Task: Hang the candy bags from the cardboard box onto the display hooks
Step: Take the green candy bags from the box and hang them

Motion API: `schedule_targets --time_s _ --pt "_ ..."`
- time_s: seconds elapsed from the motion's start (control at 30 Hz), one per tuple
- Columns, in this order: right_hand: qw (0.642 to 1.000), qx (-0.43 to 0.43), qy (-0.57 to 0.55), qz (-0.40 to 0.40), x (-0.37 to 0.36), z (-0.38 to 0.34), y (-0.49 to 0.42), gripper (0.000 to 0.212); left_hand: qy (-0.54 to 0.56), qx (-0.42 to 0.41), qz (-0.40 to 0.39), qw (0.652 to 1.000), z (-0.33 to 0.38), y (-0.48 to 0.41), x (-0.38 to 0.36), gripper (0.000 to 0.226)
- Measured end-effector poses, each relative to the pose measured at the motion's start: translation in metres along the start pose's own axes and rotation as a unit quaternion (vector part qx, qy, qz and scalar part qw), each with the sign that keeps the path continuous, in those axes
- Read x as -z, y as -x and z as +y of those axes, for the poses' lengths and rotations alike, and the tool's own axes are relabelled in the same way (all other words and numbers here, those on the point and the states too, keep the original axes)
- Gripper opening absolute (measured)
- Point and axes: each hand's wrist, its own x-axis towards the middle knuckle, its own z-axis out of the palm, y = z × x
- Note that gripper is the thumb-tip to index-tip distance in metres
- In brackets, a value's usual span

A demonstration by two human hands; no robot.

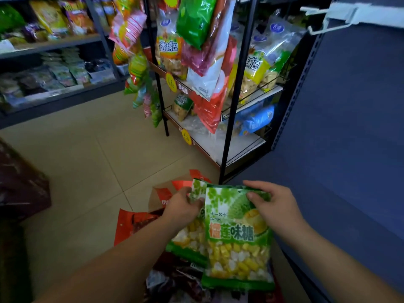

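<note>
Over the cardboard box (159, 195), right hand (277, 206) pinches the front durian candy bag (238, 248) by its top edge; left hand (183, 206) grips a second bag (192, 237) behind it. Likely light, floppy, slick film: hold the flat header, not the lumpy body.

Beige floor tiles (87, 149) are laid left of the grip; a black rack (238, 84) is set beyond, a blue wall (349, 127) rightward.
</note>
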Motion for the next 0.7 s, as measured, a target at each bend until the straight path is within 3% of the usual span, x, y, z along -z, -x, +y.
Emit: schedule_targets --time_s 0.07,0.23,0.5,0.57,0.7 --pt "1.0 0.007 0.018 0.001 -0.003 0.001 -0.003 0.027 0.012 0.002 0.021 1.0 0.004 -0.007 -0.001 0.062" --pt "0.999 -0.011 0.038 -0.001 0.001 0.004 -0.006 0.025 0.091 -0.025 -0.003 0.996 0.022 0.009 0.005 0.017" --pt "1.0 -0.023 0.013 0.006 0.032 -0.025 0.009 0.029 0.223 -0.093 -0.06 0.969 0.056 0.072 0.028 0.019" --pt "1.0 -0.002 0.004 0.013 0.039 -0.043 0.021 0.03 0.236 -0.125 -0.044 0.963 0.062 0.088 0.034 0.018" --pt "0.997 0.064 0.017 0.05 0.05 -0.073 0.056 0.026 0.164 -0.233 0.038 0.958 0.082 0.124 0.044 0.021"
